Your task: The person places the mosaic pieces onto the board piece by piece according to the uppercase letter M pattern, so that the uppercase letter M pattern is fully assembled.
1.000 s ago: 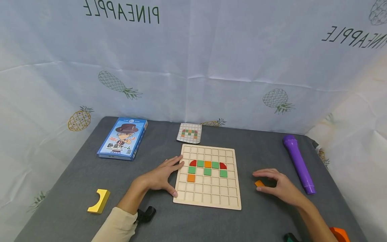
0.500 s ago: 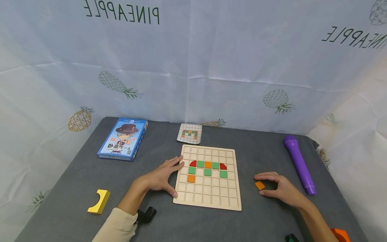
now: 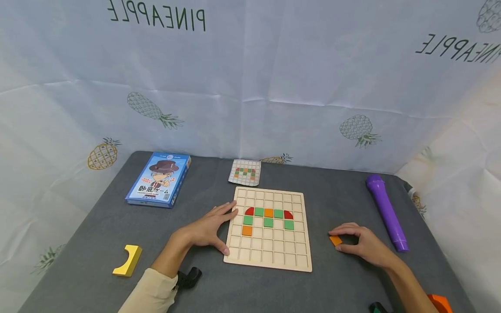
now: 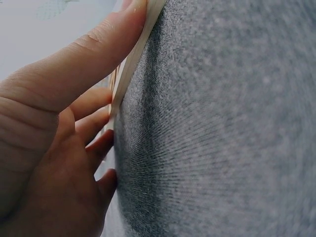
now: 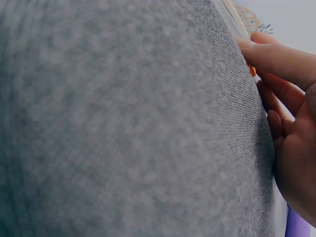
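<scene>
my right hand pinches an orange tile on the counter; my left hand, fingers straight, steadies the wooden board.

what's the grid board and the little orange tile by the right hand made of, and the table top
Grid board: looks like pale unfinished wood, thin. Orange tile: flat, matte orange, probably painted wood or plastic. Table top: grey knitted-looking fabric cover, weave clear in the wrist views.
</scene>
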`<state>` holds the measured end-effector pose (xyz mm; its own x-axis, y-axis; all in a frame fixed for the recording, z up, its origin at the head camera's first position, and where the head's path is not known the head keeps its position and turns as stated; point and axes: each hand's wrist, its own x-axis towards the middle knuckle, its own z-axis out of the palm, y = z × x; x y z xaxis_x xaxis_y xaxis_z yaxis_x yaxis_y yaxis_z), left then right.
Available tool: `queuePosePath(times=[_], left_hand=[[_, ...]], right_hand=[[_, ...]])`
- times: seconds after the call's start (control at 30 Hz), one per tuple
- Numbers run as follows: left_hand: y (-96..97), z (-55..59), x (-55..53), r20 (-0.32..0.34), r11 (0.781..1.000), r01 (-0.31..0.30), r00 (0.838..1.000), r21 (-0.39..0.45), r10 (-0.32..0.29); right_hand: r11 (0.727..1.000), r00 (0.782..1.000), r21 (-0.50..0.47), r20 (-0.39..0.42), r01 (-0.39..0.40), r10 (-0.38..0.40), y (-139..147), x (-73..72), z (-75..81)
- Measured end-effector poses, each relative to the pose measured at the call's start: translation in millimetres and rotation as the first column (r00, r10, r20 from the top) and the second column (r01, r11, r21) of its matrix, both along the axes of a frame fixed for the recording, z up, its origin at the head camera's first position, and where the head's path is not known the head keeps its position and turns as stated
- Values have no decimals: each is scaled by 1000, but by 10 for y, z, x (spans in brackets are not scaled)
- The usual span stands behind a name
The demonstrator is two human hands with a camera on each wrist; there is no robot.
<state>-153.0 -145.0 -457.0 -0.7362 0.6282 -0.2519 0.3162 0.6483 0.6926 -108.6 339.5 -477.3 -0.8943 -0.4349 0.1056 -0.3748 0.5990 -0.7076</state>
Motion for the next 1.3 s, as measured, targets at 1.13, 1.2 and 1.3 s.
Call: queuePosePath(times=[1.13, 1.2, 1.3], left_hand=[[11, 2, 9, -23, 1000, -1, 1000, -2, 1], [12, 1, 10, -23, 1000, 1, 1000, -5, -1], [11, 3, 8, -21, 1000, -1, 1000, -8, 1]], right_hand=[[999, 1000, -30, 13, 12, -12, -196, -127, 131], [999, 1000, -45, 2, 21, -21, -242, -132, 142], [997, 999, -77, -24, 33, -35, -315, -142, 140]])
